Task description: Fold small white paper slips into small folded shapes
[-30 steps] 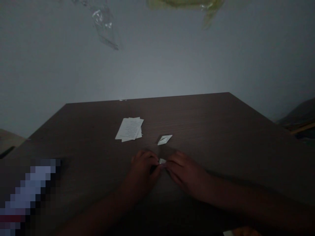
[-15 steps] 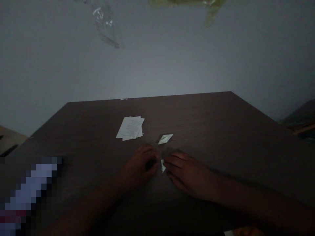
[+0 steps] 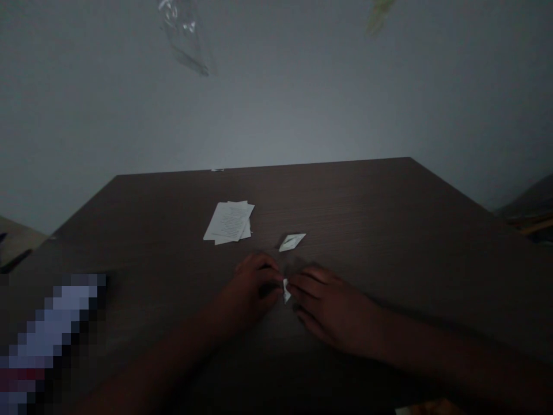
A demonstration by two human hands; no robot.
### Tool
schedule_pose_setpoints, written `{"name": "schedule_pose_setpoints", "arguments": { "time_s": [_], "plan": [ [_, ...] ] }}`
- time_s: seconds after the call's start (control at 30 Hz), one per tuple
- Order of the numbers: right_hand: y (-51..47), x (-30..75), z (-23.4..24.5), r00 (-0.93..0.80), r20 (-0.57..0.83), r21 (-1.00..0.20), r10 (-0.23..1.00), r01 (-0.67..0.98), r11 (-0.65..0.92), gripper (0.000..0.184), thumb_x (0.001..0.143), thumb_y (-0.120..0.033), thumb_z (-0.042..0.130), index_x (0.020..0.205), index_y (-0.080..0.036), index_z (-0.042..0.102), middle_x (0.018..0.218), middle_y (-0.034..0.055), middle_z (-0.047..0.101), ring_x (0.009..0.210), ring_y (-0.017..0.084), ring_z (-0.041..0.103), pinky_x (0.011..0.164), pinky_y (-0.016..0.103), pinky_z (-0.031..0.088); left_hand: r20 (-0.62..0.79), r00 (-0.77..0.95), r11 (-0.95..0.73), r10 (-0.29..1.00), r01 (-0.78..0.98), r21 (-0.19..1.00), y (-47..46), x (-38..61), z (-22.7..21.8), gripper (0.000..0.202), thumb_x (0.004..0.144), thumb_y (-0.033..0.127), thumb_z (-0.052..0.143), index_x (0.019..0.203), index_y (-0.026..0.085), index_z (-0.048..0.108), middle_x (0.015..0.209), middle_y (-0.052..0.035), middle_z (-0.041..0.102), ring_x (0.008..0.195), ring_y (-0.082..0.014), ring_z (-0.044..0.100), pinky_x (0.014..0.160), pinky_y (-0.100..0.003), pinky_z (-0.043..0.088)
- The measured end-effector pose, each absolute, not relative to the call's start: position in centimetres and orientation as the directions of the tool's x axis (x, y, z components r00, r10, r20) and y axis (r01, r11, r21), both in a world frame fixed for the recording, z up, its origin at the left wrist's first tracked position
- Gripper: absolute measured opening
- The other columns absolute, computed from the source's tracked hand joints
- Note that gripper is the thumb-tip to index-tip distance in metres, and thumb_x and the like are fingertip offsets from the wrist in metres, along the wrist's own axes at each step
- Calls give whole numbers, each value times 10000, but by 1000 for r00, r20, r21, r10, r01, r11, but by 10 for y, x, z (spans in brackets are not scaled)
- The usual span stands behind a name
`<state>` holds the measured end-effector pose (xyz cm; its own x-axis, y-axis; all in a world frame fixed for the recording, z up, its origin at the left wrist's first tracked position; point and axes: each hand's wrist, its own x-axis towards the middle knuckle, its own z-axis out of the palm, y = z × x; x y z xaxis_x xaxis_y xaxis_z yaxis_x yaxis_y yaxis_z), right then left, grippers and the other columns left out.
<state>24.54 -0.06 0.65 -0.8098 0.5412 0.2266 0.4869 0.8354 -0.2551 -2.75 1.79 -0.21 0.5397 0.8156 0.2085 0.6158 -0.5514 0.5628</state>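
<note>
Both my hands rest on a dark wooden table (image 3: 389,230), fingertips meeting over a small folded white paper piece (image 3: 286,290). My left hand (image 3: 253,288) has its fingers curled and pinches the paper's left side. My right hand (image 3: 328,305) presses its bent fingers against the paper's right side. Most of the paper is hidden between the fingers. Just beyond my hands lies another small folded white paper (image 3: 292,242). Farther left lies a small stack of printed white sheets (image 3: 228,222).
The room is dim. A pale wall rises behind the table's far edge, with a clear plastic scrap (image 3: 185,34) hanging near the top. A blurred-out light object (image 3: 47,340) lies at the table's near left. Furniture edges show at the far right.
The small paper between my fingers turned from lying flat to standing on edge. My hands stayed in place, shifting slightly; the view tipped a little.
</note>
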Motion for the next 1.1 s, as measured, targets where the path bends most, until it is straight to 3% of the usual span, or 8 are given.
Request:
{"name": "schedule_pose_setpoints", "arguments": {
  "time_s": [0.3,0.67,0.87,1.1],
  "plan": [
    [-3,241,14,-811,188,-201,554,520,830,279,1190,-270,680,1393,-146,826,1422,150,840,1305,342,732,1146,521,653,155,502,-496,851,672,550,16,-20,-1,251,909,176,958,1102,263,824,1259,-65,807,1214,-327,773,1089,-505,640],
    [-8,237,16,-811,120,-163,572,552,818,230,1194,-253,675,1251,-189,887,1382,119,853,1301,335,732,1157,530,633,160,544,-530,823,637,560,15,-26,3,316,941,92,821,1209,255,787,1311,-68,800,1250,-310,763,1128,-507,648],
    [-4,238,15,-790,117,-208,602,573,793,276,1185,-302,695,1358,-173,866,1464,140,837,1410,377,703,1199,577,628,161,590,-561,791,595,576,18,-31,10,393,922,20,736,1236,250,783,1350,-72,789,1305,-286,745,1181,-476,618],
    [-1,240,13,-772,99,-254,628,591,766,399,1207,-275,647,1571,-158,765,1550,136,816,1520,400,663,1278,620,587,159,583,-563,797,622,544,24,-28,7,241,983,38,773,1102,240,824,1227,-53,804,1197,-271,754,1120,-447,612]
  ]
}}
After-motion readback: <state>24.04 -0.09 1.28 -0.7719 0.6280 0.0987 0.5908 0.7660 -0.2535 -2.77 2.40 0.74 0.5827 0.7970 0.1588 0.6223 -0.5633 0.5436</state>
